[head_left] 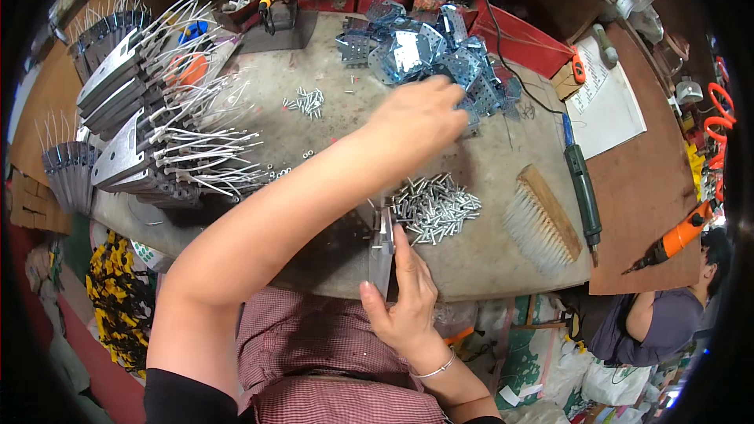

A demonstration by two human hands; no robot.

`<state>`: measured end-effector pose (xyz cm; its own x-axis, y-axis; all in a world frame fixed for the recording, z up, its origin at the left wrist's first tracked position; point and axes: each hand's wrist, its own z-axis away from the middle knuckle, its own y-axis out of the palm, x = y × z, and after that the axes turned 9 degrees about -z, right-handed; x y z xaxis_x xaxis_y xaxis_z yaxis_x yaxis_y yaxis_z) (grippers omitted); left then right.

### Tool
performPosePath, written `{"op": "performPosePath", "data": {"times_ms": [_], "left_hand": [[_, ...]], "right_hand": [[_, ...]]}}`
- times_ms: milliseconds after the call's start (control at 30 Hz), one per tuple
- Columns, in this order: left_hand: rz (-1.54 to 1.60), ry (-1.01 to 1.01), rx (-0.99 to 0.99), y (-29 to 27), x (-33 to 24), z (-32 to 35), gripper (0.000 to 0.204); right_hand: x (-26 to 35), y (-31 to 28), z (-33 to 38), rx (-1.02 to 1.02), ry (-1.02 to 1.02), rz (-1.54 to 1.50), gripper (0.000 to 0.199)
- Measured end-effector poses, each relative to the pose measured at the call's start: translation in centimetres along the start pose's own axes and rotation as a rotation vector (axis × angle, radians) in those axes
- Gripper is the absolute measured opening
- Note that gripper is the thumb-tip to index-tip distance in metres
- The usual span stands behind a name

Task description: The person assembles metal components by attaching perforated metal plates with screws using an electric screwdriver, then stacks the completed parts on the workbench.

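The left hand [420, 114], grip closing, reaches the blue-filmed plates [424, 51] far across the bench [487, 251]; the right hand [404, 298] pinches a metal plate [382, 255] upright nearby.

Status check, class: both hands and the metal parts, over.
Left hand reaching into perforated plate pile. Right hand gripping metal piece upright. Rivet heap beside it.

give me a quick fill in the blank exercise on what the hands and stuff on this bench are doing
1. The left hand reaches across the bench into the pile of perforated ____ metal plates.
2. The right hand holds a flat metal piece at the ____ edge of the table.
3. A heap of small silver rivets lies just left of the wooden ____.
4. The green electric screwdriver lies to the ____ of the rivets.

Missing words: blue; near; brush; right
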<state>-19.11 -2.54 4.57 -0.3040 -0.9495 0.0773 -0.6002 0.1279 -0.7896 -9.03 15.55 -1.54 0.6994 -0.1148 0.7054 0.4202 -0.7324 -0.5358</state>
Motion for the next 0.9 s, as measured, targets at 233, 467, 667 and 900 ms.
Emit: {"op": "performPosePath", "data": {"times_ms": [233,467,667,900], "left_hand": [[-0.263,0.256,0.012,4.7,1.6,-4.2,0.005],[-0.228,-0.113,0.245,-0.2,2.8,-0.7,0.008],[-0.249,-0.186,0.421,-0.2,3.7,0.4,0.010],[-0.298,-0.219,0.500,-0.7,4.1,0.1,0.014]], "right_hand": [[-0.4,0.0,0.7,-0.034,0.062,-0.101,0.072],[-0.6,-0.2,0.8,-0.006,0.106,-0.098,0.071],[-0.6,0.3,0.6,-0.022,0.079,-0.086,0.069],[-0.3,0.3,0.5,-0.005,0.089,-0.093,0.068]]}}
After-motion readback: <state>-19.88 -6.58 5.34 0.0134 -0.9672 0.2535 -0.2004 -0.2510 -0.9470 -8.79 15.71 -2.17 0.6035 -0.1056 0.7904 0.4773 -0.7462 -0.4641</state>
